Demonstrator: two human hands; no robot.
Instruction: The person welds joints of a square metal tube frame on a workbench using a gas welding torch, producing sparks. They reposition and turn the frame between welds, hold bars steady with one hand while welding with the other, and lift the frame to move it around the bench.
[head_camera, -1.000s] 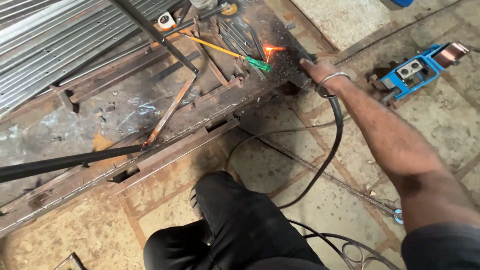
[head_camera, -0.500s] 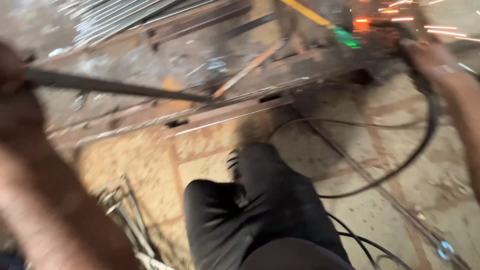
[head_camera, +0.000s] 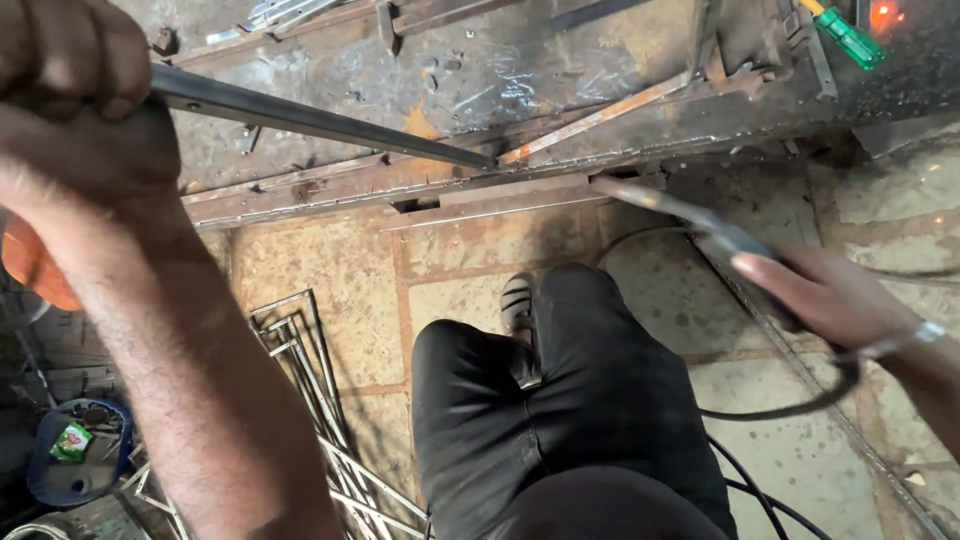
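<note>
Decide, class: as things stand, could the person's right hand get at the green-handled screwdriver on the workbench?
Probably not straight away. The right hand is closed around a cabled tool low by the bench edge, while the green-handled screwdriver lies further back on the workbench; nothing blocks the way.

Upper left of frame, the left hand grips a dark steel bar running right onto the rusty workbench. At right, the right hand holds a blurred welding holder, black cable looping below.

Dark steel bar: long, straight, gripped at its near end, its far tip resting on the rusty frame. Welding holder: blurred, held at the frame's edge.
</note>
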